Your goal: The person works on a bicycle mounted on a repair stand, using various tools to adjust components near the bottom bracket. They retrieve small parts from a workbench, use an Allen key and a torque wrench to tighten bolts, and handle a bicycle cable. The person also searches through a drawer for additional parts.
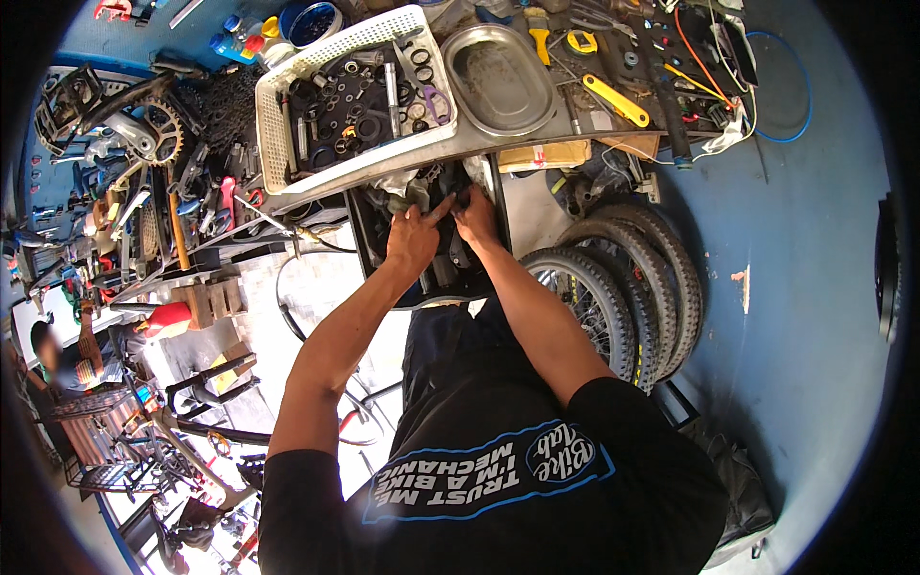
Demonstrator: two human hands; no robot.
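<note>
Both my hands reach into a pulled-out black drawer (358,236) beneath the bench's front edge. Dark parts and crumpled clear plastic bags (395,182) lie inside it. On the drawer's left side, my left hand (412,238) has its thumb stretched toward the right hand; its fingertips go down among the contents and are partly hidden. Close beside it, my right hand (477,220) is closed at the drawer's right side, fingers curled around something dark that I cannot make out.
Above the drawer, the workbench (613,120) bears a white perforated basket (271,144) of small metal parts, an oval metal tray (500,79) and a yellow-handled tool (615,101). Bicycle tires (661,278) stand at right. A tool-covered bench (144,216) and another person (81,359) are at left.
</note>
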